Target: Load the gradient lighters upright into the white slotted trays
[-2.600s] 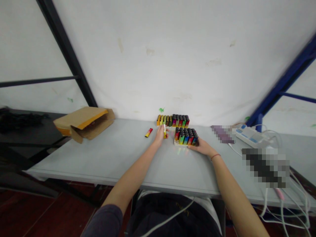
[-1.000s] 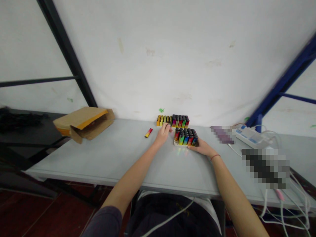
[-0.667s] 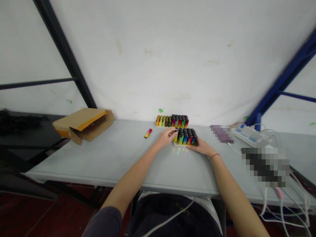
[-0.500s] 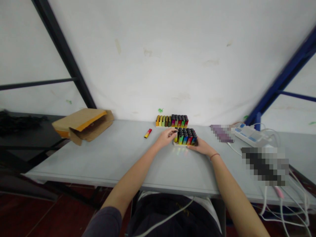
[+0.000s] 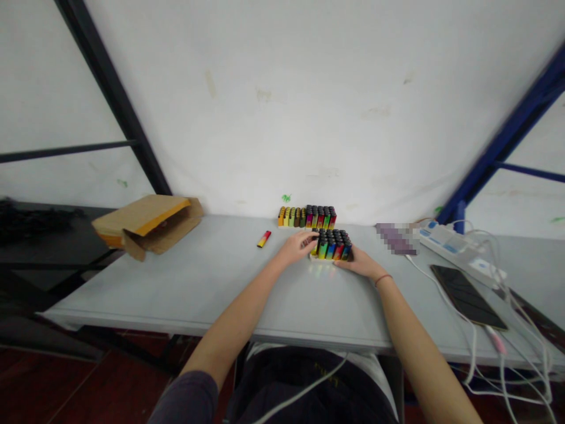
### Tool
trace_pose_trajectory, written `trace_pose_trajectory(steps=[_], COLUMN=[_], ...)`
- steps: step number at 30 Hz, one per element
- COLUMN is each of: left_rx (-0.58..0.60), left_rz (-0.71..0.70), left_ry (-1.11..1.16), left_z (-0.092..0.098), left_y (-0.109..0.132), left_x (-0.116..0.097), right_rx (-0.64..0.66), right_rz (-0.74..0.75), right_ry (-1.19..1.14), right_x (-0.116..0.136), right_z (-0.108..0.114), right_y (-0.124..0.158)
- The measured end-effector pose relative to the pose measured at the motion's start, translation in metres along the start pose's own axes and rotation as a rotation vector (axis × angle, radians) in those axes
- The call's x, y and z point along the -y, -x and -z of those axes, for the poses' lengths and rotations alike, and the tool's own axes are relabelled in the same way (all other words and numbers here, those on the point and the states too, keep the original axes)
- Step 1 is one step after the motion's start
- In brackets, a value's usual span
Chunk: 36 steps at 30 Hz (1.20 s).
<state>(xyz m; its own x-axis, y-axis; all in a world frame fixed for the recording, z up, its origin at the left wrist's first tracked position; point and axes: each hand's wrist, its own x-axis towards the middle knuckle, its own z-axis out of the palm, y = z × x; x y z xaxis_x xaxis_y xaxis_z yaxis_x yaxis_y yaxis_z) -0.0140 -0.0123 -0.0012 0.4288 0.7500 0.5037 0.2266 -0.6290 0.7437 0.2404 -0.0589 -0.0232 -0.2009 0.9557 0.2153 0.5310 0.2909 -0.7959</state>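
Note:
A pale tray (image 5: 324,259) packed with upright lighters (image 5: 331,250) in bright colours with black tops stands on the table in front of me. At its left end, my left hand (image 5: 298,246) has curled fingers on a yellow lighter (image 5: 314,248) in the corner, partly hiding it. My right hand (image 5: 361,261) grips the tray's right end, thumb along the front and fingers behind. Beyond the tray, against the wall, stand more rows of lighters, yellow and olive ones (image 5: 291,218) beside multicoloured ones (image 5: 321,217). One red and yellow lighter (image 5: 263,239) lies flat left of my left hand.
An open cardboard box (image 5: 148,221) lies at the table's left end. To the right are a dark phone (image 5: 468,297), a power strip (image 5: 454,244) and tangled white cables (image 5: 529,330). Behind the table (image 5: 189,288) rises a white wall (image 5: 282,118).
My left fingers have shifted slightly right, over the top of the corner lighter. The right hand and the tray stay in place.

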Motion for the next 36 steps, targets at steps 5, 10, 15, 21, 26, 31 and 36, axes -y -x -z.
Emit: trace_pose_trajectory(steps=[5,10,15,21,26,31,36], left_rx=[-0.138,-0.372,-0.321,-0.226,-0.364,-0.443,-0.491], left_rz=[0.113,0.456,0.742,0.708,0.505,0.560,0.637], left_ry=[-0.058,-0.649,-0.826,-0.703,-0.257,0.342,0.611], left_z=[0.010,0.039,0.059,0.055,0.038,0.018,0.009], left_y=[-0.004,-0.002,0.008,0.002,-0.011,-0.015,-0.015], left_x=[0.001,0.011,0.027,0.035,0.044,0.043,0.026], right_rx=[0.002,0.006,0.001,-0.002,0.001,0.027,0.027], right_rz=[-0.009,-0.029,-0.026,-0.041,-0.043,-0.055,-0.047], right_ry=[0.014,0.030,0.038,0.045,0.068,0.064,0.032], right_x=[-0.005,-0.007,-0.010,-0.019,-0.024,-0.025,-0.022], right_z=[0.001,0.002,0.002,0.001,0.002,0.001,0.000], right_y=[0.000,0.000,-0.001,-0.003,-0.004,-0.004,-0.004])
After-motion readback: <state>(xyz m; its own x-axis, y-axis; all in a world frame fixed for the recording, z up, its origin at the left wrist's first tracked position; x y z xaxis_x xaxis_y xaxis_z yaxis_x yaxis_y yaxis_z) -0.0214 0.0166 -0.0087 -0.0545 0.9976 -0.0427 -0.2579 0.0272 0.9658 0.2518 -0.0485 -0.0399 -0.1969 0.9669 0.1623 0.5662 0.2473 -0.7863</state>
